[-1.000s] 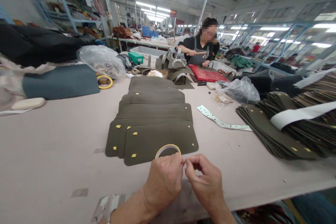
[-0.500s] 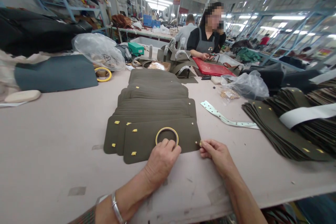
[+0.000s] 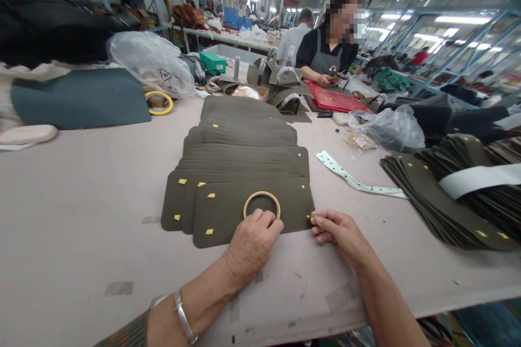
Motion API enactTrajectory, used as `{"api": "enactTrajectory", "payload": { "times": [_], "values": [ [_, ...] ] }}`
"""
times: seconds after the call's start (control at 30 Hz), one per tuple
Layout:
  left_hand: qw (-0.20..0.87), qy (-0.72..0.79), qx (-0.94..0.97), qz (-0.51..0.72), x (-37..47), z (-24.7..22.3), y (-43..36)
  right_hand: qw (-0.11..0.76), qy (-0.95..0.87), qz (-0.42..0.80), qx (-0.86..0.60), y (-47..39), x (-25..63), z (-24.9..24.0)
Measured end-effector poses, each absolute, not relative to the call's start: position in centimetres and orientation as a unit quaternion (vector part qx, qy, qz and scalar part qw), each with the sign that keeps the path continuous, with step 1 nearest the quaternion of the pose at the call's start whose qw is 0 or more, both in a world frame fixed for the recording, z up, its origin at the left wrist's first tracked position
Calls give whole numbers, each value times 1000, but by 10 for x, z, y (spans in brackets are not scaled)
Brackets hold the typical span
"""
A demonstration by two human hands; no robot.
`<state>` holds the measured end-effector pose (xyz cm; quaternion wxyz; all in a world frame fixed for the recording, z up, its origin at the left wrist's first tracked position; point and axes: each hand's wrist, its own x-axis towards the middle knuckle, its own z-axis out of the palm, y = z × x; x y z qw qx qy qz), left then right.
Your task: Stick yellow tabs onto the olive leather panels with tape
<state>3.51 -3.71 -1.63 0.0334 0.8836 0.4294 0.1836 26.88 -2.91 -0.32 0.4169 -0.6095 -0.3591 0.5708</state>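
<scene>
A dark olive panel (image 3: 228,211) with rounded corners lies on top of a fanned stack of similar panels (image 3: 244,157). Small yellow tape pieces stick to its left side, and two small metal studs show near its right edge. My left hand (image 3: 254,238) is closed on the lower rim of a roll of yellow tape (image 3: 262,193), over the top panel. At the panel's lower right corner, my right hand (image 3: 336,230) pinches a tiny piece of yellow tape (image 3: 313,218) beside the lower stud (image 3: 308,217). The fingertips partly hide that piece.
A dotted pale strip (image 3: 350,180) lies to the right, near a banded pile of olive panels (image 3: 439,190). Another yellow tape roll (image 3: 169,105) rests at the back left by a plastic bag (image 3: 150,65). A co-worker (image 3: 325,54) stands across the table behind a red board (image 3: 334,98).
The whole view has shifted slightly. My right fingertips stay at the panel's lower right corner by the stud, and my left hand keeps hold of the tape roll.
</scene>
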Motion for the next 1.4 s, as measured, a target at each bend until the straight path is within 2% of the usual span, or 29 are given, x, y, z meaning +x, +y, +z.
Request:
{"api": "enactTrajectory", "payload": {
  "times": [0.4, 0.5, 0.67, 1.4],
  "values": [
    [50, 437, 880, 181, 36, -15, -36, 355, -385, 581, -623, -26, 266, 1],
    [54, 437, 879, 183, 36, -16, -36, 363, -406, 560, -624, -23, 264, 2],
    [56, 438, 877, 190, 36, -18, -36, 329, -450, 521, -647, -19, 263, 6],
    [59, 444, 874, 188, 36, -18, -35, 350, -386, 531, -668, -18, 266, 6]
  ]
}}
